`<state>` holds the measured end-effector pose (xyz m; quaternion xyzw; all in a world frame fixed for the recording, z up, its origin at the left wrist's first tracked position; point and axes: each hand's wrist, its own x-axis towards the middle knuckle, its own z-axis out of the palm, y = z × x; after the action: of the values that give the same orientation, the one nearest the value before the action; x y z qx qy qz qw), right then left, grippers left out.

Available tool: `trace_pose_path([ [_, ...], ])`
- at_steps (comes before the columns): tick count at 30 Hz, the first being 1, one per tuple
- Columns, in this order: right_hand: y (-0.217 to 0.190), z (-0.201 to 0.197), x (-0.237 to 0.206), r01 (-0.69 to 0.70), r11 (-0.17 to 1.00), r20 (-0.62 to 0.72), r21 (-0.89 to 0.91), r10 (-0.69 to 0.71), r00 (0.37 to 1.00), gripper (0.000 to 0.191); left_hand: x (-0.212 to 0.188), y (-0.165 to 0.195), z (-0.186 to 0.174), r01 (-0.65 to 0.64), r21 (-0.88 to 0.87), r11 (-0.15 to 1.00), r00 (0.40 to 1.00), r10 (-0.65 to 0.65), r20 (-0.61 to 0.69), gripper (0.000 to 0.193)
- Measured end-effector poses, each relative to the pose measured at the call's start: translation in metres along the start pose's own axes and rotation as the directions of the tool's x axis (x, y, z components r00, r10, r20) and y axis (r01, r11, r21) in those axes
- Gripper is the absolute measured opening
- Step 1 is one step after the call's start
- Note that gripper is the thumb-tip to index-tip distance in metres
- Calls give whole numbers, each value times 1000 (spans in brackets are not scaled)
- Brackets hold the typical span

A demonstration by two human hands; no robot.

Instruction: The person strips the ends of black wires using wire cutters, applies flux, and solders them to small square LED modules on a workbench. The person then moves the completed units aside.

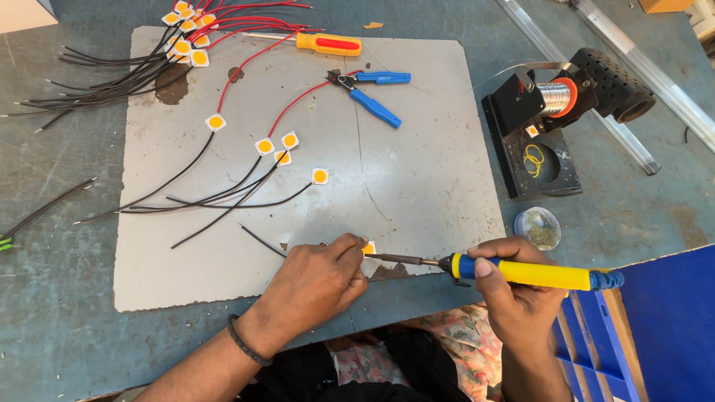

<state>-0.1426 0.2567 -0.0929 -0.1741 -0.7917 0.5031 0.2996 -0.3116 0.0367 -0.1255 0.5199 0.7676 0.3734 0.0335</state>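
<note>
Head view, nearest to us: our right hand (514,286) is wrapped around the yellow handle of a soldering iron (521,272), tip pointing left onto a small yellow LED chip (369,248). Our left hand (316,283) has its fingers pinched down at that same chip, pinning it to the grey mat (432,186) near its front edge; a black wire (262,241) runs out left from under the fingers.

Just past the iron sits one little round tin (538,227). Mid-mat we count five more chips: four wired ones (277,147) in a loose group and one (216,122) further left, with black and red leads. One soldering stand (547,112) with a solder spool is off to the right.

Further back, one blue-handled cutter (372,93), then one yellow-and-red screwdriver (328,43). Far left corner has a pile of wired chips (186,33), too bunched to count. Two clear tubes (596,82) lie across the far right.
</note>
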Motion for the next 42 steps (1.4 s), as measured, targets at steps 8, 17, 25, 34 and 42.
trace_pose_path([
  [8,-2,4,2,27,1000,32,-13,-27,999,10,0,0,0,4,2,1000,1000,-4,8,12],
  [17,4,-4,-2,6,1000,-34,-25,-7,999,10,-3,-2,0,-17,0,1000,1000,17,-8,12],
  [25,9,-8,-8,5,999,-89,54,-1,996,13,-3,-2,3,-23,62,998,1000,23,5,12],
  [34,26,-58,-24,175,942,-199,285,-120,972,24,-11,-4,-12,354,473,807,876,-109,-469,16],
  [42,39,-100,-37,192,925,-184,327,-137,973,25,-25,-25,-54,660,437,611,682,-244,-689,75],
])
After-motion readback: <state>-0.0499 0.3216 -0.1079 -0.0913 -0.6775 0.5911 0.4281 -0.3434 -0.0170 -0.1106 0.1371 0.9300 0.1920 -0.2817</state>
